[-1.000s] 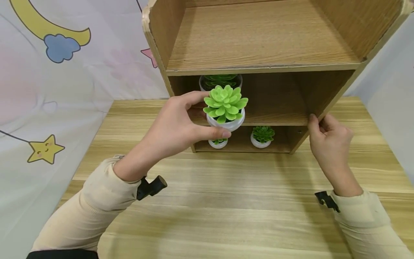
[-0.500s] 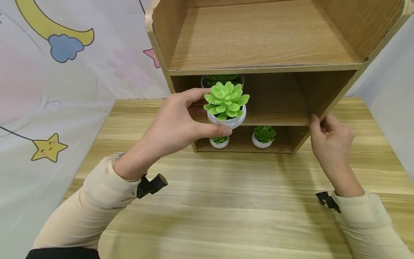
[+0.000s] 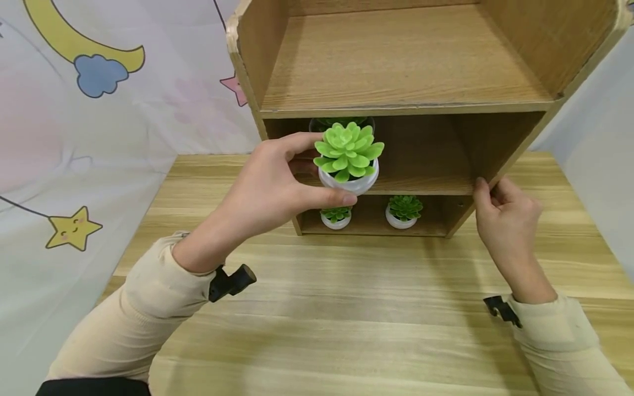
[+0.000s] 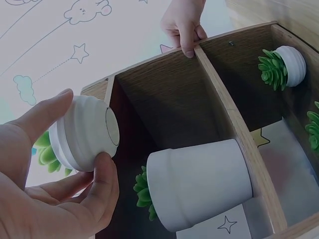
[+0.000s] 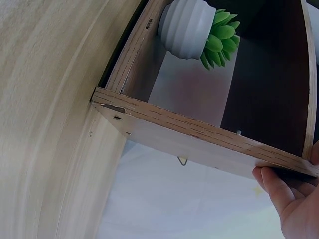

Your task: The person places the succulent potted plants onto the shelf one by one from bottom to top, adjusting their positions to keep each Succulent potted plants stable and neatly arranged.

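Observation:
My left hand (image 3: pixel 269 184) grips a small potted succulent (image 3: pixel 349 151), bright green in a white pot, in front of the middle shelf. Thumb and fingers lie round the pot, as the left wrist view also shows. Behind it, on the middle shelf, a larger potted succulent (image 4: pixel 199 184) in a tall white pot is mostly hidden in the head view. My right hand (image 3: pixel 510 231) pinches the front edge of the right side panel of the wooden shelf unit (image 3: pixel 406 107), around the middle board's height. In the right wrist view its fingers (image 5: pixel 279 191) touch the panel's outer side.
Two small potted succulents stand on the bottom shelf: one at left (image 3: pixel 337 218), partly behind my left thumb, and one further right (image 3: pixel 403 212). A wood-grain table (image 3: pixel 346 308) bears the unit. A cloth with a moon and stars (image 3: pixel 74 228) hangs at left.
The succulent in my left hand has risen slightly and shifted a little to the right. My right hand keeps its place on the side panel.

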{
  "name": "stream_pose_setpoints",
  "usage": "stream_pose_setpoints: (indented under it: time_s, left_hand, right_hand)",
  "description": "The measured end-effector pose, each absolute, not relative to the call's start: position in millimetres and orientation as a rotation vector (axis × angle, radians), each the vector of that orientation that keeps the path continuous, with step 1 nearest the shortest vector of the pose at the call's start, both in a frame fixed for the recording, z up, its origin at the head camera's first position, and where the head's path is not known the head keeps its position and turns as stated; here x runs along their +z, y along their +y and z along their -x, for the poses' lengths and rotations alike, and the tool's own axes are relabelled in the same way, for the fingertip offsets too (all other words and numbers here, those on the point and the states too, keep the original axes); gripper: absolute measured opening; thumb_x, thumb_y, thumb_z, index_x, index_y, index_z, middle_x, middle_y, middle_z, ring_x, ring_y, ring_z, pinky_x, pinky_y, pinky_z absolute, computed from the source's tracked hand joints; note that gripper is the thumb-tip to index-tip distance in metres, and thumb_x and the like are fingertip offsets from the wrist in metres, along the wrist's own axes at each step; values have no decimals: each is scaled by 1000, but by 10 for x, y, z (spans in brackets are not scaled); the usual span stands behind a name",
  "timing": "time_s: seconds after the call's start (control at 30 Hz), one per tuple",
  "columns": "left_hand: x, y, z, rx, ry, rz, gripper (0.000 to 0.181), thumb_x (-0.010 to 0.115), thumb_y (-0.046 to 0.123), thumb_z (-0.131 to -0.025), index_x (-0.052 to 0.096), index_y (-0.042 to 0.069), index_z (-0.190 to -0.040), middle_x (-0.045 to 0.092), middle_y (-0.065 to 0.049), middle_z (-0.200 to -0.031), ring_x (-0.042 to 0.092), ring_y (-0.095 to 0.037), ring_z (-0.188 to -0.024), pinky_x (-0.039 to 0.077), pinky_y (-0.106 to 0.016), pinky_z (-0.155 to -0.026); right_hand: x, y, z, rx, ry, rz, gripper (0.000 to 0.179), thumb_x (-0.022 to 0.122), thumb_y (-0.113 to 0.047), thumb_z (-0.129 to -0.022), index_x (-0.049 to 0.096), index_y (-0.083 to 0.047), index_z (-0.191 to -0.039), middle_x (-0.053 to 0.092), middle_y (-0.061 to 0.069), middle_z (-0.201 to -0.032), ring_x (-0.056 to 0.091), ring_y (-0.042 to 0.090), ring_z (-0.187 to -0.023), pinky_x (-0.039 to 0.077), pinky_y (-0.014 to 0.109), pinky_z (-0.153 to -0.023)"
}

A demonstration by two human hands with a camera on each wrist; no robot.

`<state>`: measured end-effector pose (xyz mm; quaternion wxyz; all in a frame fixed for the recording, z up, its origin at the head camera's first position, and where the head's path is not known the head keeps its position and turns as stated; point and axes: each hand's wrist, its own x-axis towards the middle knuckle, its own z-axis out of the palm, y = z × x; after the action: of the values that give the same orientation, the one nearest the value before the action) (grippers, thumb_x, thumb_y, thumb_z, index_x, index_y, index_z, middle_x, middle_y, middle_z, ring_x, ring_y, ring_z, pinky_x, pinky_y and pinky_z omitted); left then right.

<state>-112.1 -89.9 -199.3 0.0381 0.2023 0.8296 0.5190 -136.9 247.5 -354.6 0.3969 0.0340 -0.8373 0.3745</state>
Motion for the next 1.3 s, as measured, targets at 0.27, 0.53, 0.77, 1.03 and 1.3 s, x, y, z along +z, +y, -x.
stream_pose_setpoints:
  time_s: [0.27, 0.53, 0.77, 1.03, 1.3]
  left_hand:
    - [-1929, -901, 1116, 1593, 2558, -627, 61, 91, 17, -69, 66, 13, -123, 67, 4, -108, 68, -11, -89, 53, -30, -79]
    - [-1902, -910, 1113, 1556, 2594, -624, 60, 91, 18, -69, 66, 13, -123, 67, 5, -107, 67, -10, -89, 53, -29, -79]
    - [-1854, -908, 1114, 1578, 2586, -644, 61, 91, 16, -69, 66, 12, -125, 68, 4, -108, 67, -11, -89, 53, -29, -79]
    - [-1807, -892, 1095, 1563, 2592, -621, 60, 91, 17, -70, 66, 14, -125, 68, 4, -108, 67, -11, -89, 53, -30, -79]
    - [-1781, -908, 1109, 1592, 2595, -642, 63, 91, 15, -70, 65, 14, -127, 67, 5, -110, 67, -12, -89, 53, -30, -79]
  right_hand:
    - [-3537, 2474, 1364, 926, -2102, -102, 25, 59, -9, -92, 66, 0, -70, 48, 2, -50, 32, 1, -42, 21, 13, -42]
    - [-3533, 2476, 1366, 913, -2113, -128, 26, 58, -8, -93, 65, 1, -71, 48, 2, -50, 31, 2, -41, 21, 13, -41]
    - [-3543, 2475, 1359, 951, -2119, -84, 25, 59, -10, -92, 68, 2, -72, 50, 3, -51, 32, 1, -42, 22, 13, -42]
    - [-3536, 2477, 1356, 921, -2105, -121, 26, 58, -8, -93, 63, 1, -69, 47, 3, -51, 32, 3, -44, 23, 14, -44]
    - [-3536, 2475, 1360, 924, -2099, -130, 27, 58, -8, -93, 63, 0, -68, 46, 3, -50, 31, 4, -43, 22, 14, -43]
